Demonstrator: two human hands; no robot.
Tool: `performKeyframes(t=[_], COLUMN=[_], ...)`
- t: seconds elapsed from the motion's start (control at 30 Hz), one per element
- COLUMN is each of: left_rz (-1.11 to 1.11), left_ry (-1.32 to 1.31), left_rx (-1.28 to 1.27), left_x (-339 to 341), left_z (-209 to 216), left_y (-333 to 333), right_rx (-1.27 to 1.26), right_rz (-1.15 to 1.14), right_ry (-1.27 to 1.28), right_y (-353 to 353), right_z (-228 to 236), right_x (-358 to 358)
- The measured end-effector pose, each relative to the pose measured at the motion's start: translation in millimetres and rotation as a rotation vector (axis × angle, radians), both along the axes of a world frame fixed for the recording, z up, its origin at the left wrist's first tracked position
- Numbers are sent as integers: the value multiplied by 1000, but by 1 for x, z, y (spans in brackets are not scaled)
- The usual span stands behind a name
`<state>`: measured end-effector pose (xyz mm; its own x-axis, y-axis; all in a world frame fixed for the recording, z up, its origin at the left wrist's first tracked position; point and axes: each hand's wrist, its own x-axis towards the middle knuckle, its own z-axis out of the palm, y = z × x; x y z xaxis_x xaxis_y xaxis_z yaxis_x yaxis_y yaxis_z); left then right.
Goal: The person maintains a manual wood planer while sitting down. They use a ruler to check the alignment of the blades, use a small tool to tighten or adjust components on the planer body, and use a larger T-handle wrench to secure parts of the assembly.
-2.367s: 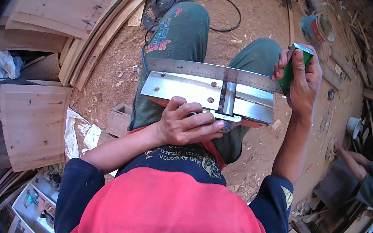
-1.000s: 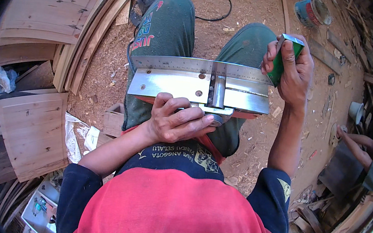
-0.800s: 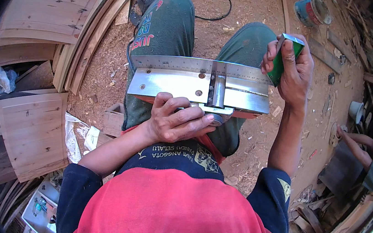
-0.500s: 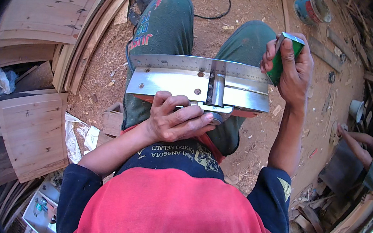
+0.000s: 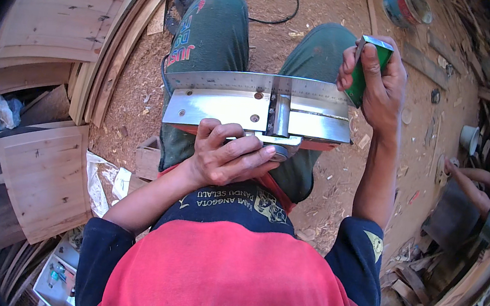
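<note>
An electric hand planer [image 5: 214, 108] rests across my lap, turned so its shiny metal sole with the cutter drum and screws faces up. My left hand [image 5: 225, 154] grips its near side, fingers curled beside a round grey knob. My right hand [image 5: 380, 78] is closed around the green handle of a try square [image 5: 357, 84]. The square's long marked steel blade stands on edge along the far side of the sole, across the drum slot. Most of the planer's orange body is hidden beneath the sole.
Wooden panels [image 5: 42, 181] and boards lean at the left. A black cable [image 5: 284, 18] loops over the shaving-strewn floor ahead. A paint bucket [image 5: 408, 8] lies at the far right. Another person's arm [image 5: 471, 185] reaches in from the right, near scrap wood.
The planer, the square, both hands and my knees sit slightly further left in the picture. Both grips are unchanged.
</note>
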<state>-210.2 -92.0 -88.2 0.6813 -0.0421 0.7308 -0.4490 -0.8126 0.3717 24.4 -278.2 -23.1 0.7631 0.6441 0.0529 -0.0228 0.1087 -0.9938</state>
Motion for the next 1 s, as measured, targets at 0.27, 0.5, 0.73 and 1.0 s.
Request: performKeyframes(t=[0.27, 0.5, 0.73, 1.0], left_rz=[-6, -5, 15, 51], left_ry=[17, 5, 9, -22], left_rx=[15, -12, 15, 34], left_x=[-1, -2, -5, -5], left_z=[0, -4, -4, -7], left_y=[1, 0, 1, 0], right_rx=[-4, -9, 186, 59], right_rz=[8, 20, -98, -67], right_ry=[-17, -14, 33, -29], right_y=[-1, -2, -2, -7], right_z=[1, 0, 36, 54], right_x=[-1, -1, -15, -36])
